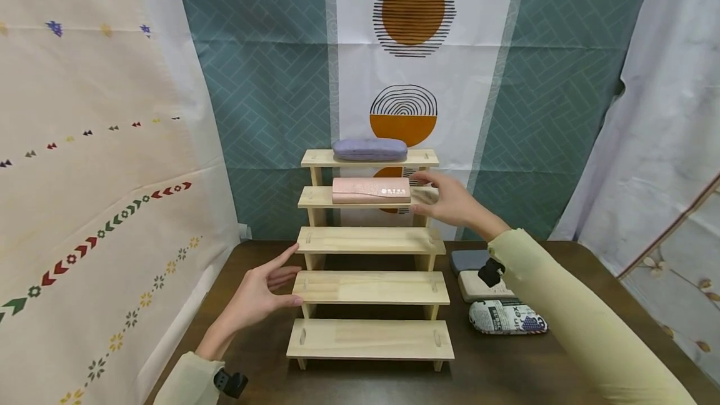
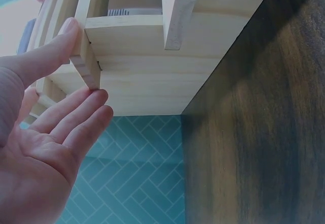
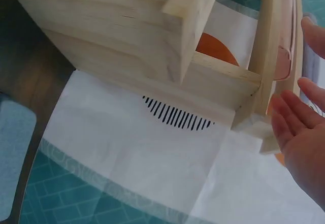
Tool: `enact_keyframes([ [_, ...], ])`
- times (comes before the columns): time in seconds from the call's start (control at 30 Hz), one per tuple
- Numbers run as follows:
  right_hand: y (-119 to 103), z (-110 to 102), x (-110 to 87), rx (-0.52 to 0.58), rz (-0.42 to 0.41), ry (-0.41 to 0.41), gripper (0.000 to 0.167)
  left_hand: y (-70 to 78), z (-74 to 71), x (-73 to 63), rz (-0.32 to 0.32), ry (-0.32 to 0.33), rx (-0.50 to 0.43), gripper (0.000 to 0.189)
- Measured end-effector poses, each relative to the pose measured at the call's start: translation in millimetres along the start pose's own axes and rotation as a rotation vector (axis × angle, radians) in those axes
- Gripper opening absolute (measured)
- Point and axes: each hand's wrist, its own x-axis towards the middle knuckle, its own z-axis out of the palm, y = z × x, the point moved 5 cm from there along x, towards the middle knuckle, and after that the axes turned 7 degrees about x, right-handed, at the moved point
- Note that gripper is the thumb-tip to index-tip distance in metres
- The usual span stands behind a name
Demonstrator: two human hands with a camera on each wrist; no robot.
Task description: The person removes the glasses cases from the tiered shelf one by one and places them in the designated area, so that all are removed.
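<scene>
A light wooden five-step display shelf (image 1: pixel 371 241) stands on the dark table. My left hand (image 1: pixel 255 295) holds the left end of its second step from the bottom, thumb in front and fingers behind. The left wrist view shows that board end between the thumb (image 2: pixel 61 38) and fingertips. On the fourth step lies a closed pink glasses case (image 1: pixel 368 187) with white lettering. My right hand (image 1: pixel 450 199) is at the case's right end, thumb and fingers spread, nothing gripped. A lavender glasses case (image 1: pixel 369 149) lies on the top step.
Right of the shelf, a grey-blue case (image 1: pixel 469 260), a cream case (image 1: pixel 478 286) and a newspaper-print case (image 1: pixel 506 317) lie on the table (image 1: pixel 405 386), partly under the right forearm. A patterned cloth (image 1: pixel 270 80) hangs behind; pale cloths hang at both sides.
</scene>
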Motion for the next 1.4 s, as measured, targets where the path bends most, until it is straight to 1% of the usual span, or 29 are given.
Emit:
enact_keyframes([
  [0.07,-0.4,1.9,9.3,0.004,0.005,0.002,0.070,0.3,-0.2,0.5,0.000,-0.001,0.005,0.103],
  [0.2,1.5,8.0,23.3,0.011,-0.011,-0.004,0.070,0.7,0.4,0.6,-0.009,-0.003,0.007,0.103],
  [0.4,3.8,15.6,34.4,0.066,-0.016,-0.022,0.070,1.8,0.5,0.8,-0.011,-0.004,0.011,0.103],
  [0.63,5.9,17.2,35.5,0.063,0.003,-0.016,0.067,1.0,1.5,0.7,-0.020,-0.007,0.004,0.103],
  [1.0,4.8,8.4,27.6,0.131,0.045,-0.018,0.067,1.8,0.8,0.9,-0.022,-0.007,0.006,0.104],
  [1.2,3.8,11.7,33.8,0.121,0.049,-0.032,0.070,1.0,-0.4,0.1,-0.025,-0.006,0.013,0.105],
  [1.27,3.9,14.2,36.7,0.117,0.044,-0.037,0.068,0.6,-0.5,0.2,-0.025,-0.005,0.013,0.105],
  [1.4,6.0,17.6,40.0,0.145,0.054,-0.043,0.063,0.0,-0.3,0.4,-0.027,-0.004,0.009,0.104],
])
